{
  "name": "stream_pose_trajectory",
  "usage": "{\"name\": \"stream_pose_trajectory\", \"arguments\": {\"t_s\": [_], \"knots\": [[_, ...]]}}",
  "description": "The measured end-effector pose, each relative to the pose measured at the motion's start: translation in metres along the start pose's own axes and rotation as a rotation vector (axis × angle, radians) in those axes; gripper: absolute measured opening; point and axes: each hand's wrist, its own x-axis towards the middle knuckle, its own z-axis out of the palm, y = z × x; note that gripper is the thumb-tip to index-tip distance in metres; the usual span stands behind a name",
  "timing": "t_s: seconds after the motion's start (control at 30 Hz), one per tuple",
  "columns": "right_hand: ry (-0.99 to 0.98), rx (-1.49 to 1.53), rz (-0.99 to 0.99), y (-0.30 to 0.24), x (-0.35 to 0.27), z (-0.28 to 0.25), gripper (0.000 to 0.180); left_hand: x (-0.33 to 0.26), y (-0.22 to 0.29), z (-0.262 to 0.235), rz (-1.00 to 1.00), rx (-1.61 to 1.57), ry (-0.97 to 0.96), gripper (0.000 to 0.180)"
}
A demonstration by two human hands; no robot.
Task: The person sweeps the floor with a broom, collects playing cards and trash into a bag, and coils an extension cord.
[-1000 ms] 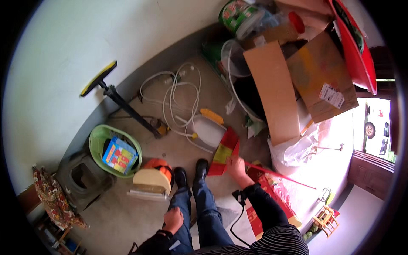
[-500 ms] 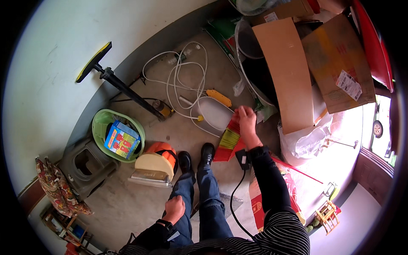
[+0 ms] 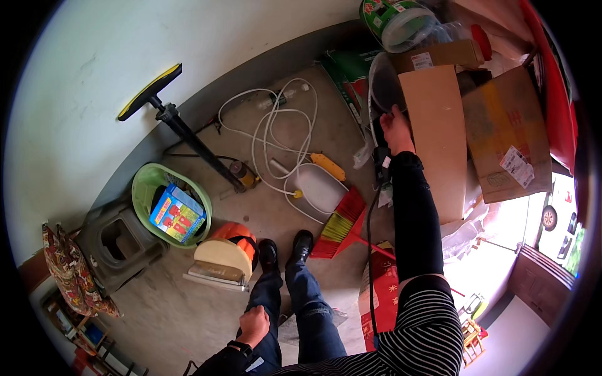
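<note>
Head view, only one here: my right hand (image 3: 397,133) is out at arm's length, fingers kinda curled, right by the left edge of a cardboard panel (image 3: 433,125). Honestly can't tell if they're clamped on anything or just touching. A see-through tub (image 3: 384,80) sits just past those fingertips, and a beat-up box (image 3: 509,135) is off to their right, beyond the panel. Below and left of the same fingers, well apart, the red-and-yellow broom (image 3: 342,222) lies on the floor (image 3: 188,307), bristles next to a pale dustpan (image 3: 318,188). Left hand (image 3: 254,326) is down by my thigh, fingers folded together, nothing visible in them. Up and left of those: an orange-and-cream thing (image 3: 221,258), then a green basin (image 3: 140,197) with a blue packet (image 3: 178,215) in it.
</note>
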Motion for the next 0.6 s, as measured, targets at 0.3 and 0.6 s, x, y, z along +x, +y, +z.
{"name": "stream_pose_trajectory", "arguments": {"t_s": [0.3, 0.6], "knots": [[-0.103, 0.118, 0.116, -0.012, 0.020, 0.003, 0.023, 0.007, 0.006, 0.005, -0.014, 0.024, -0.027, 0.011], [-0.303, -0.299, -0.292, 0.057, -0.169, -0.050, 0.012, 0.014, 0.003, -0.008, 0.027, 0.035, -0.089, 0.010]]}}
